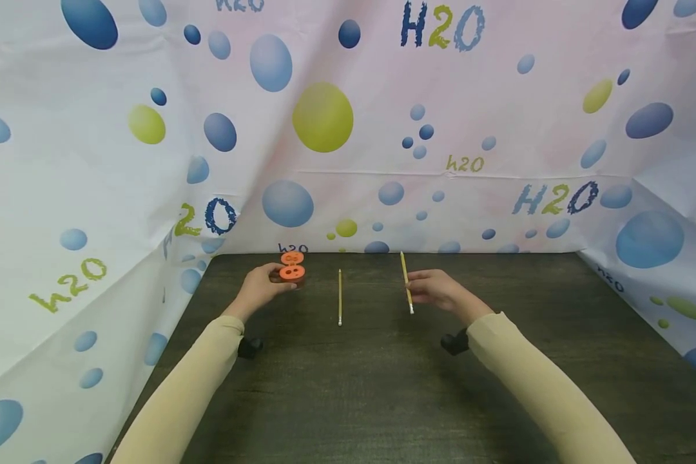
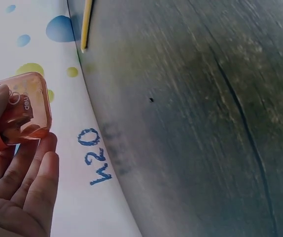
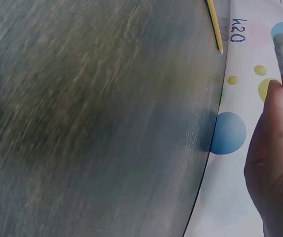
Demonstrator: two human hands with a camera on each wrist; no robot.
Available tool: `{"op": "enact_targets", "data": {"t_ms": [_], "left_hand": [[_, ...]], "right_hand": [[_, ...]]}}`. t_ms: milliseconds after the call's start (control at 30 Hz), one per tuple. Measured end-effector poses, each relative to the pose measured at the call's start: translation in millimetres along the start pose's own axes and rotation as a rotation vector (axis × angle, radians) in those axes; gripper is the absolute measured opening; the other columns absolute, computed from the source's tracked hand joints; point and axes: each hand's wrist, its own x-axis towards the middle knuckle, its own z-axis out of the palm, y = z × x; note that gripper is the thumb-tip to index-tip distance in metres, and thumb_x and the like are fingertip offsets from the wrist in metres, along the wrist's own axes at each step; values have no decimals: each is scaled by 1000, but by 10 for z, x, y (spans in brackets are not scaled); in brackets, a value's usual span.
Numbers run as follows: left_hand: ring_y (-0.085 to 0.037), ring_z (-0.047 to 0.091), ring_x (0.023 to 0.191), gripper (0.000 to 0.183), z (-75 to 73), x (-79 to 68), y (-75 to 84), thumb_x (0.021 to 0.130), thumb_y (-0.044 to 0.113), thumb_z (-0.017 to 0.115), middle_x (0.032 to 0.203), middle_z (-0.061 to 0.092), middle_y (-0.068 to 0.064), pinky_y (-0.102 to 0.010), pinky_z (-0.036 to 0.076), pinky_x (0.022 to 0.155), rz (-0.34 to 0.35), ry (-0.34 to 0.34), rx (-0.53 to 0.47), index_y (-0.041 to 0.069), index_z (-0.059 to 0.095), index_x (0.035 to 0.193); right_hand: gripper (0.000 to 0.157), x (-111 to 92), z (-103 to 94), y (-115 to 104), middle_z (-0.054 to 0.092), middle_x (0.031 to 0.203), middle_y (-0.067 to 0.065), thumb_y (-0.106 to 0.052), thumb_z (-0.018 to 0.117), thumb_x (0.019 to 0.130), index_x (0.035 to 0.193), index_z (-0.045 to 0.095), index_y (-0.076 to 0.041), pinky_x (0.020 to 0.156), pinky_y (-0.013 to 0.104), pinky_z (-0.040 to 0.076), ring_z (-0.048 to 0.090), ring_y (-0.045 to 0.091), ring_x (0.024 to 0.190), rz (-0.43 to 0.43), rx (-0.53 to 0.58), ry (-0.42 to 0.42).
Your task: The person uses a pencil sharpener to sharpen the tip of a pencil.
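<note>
**Left hand (image 1: 259,289) grasps an orange sharpener (image 1: 292,274), right hand (image 1: 439,292) pinches a held pencil (image 1: 406,280)**

The left hand is closed only partly. Its thumb lies on one side of the sharpener and the fingers support the opposite side, as the left wrist view shows. The sharpener is near the far left corner of the dark table (image 1: 348,393). Its lid (image 1: 292,258) stands open on the far side, and the face with the holes is turned mostly upward. The body (image 2: 40,98) is see-through orange, with white lettering.

The right hand grasps the held pencil between the thumb and the fingers, nearer to the eraser end than to the tip. This pencil is over the far part of the table, right of the middle. Its long axis goes from the near side to the far side, leaning a little to the left at the far end. The tip points away from the person, and the white eraser (image 3: 281,43) points back. How steeply it tilts, I cannot tell.

Between the two hands, touching neither, a second pencil (image 1: 340,298) lies on the table. Its tip also points away, and its axis is almost straight toward the far edge.
</note>
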Motion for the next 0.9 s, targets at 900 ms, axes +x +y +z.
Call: {"op": "enact_targets", "data": {"t_ms": [900], "left_hand": [[-40,65,122,59,-14,-276,296,94,23,75,135,64,-26,-53,58,99,25,5,-14,-2,54,143]], "right_hand": [[60,-352,-173,-35,31,160,32,-14,51,107,159,27,6,102,33,59,60,22,126,-52,-19,8]]}}
